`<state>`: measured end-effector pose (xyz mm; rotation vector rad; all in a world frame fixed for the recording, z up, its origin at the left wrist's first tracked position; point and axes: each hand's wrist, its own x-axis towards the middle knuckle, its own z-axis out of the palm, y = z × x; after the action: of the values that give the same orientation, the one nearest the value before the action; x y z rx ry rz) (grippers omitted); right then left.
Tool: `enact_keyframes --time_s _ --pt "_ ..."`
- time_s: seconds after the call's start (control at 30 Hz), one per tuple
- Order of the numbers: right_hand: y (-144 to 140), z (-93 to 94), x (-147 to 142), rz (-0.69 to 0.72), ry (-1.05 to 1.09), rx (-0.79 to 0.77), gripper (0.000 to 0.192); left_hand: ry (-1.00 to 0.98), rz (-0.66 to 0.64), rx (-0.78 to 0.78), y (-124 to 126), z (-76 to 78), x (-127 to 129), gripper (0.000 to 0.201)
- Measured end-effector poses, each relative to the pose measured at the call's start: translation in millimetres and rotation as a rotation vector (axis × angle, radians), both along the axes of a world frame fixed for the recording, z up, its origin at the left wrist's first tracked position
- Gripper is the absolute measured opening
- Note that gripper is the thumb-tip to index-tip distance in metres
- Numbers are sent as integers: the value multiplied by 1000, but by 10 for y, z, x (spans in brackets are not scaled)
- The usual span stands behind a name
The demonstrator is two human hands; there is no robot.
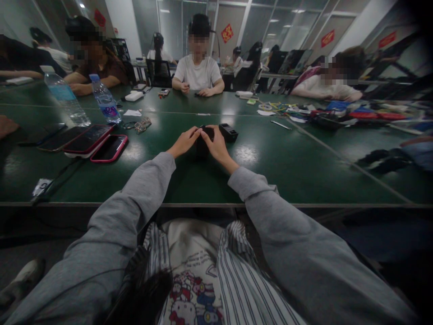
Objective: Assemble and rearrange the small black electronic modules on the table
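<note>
While both of our arms reach forward in loose grey sleeves, our left hand (183, 142) and right hand (216, 145) meet around a small black box-shaped object (204, 143) that stands on the dark green table (291, 167), straight ahead of us and midway between the two wrists. Our hands flank it from either side: the left fingers (193, 132) curl in from the left and touch its upper edge, and the right fingers (206, 132) bend over its top from the right, so the fingertips of both hands nearly meet above it. We judge both hands closed on it in a light hold rather than spread flat, though the palms hide how the thumbs sit. Neither hand is clearly nearer; the object sits between them, and what shows of it looks taller than wide, its lower part in shadow so we cannot tell its long axis for sure.

Just beside the right hand, a little further back on the table, lies a second black rectangular piece (228, 132), apart from the fingers. Well off to the left lie several smartphones in red and pink cases (98, 143), a pair of glasses (139, 125) and two clear plastic water bottles (104, 100). Other people sit across the table with their own hands at work.
</note>
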<state>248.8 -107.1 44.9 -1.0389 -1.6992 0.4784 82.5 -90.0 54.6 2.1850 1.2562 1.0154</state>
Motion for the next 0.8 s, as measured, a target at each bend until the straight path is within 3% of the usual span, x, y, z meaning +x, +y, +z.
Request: enact_keyframes --time_s 0.43,0.8 --pt "-7 -9 -5 -11 -22 16 61 122 65 110 -52 19 -10 48" --pt "58 -53 -4 -34 -65 123 63 254 119 176 -125 54 7 55"
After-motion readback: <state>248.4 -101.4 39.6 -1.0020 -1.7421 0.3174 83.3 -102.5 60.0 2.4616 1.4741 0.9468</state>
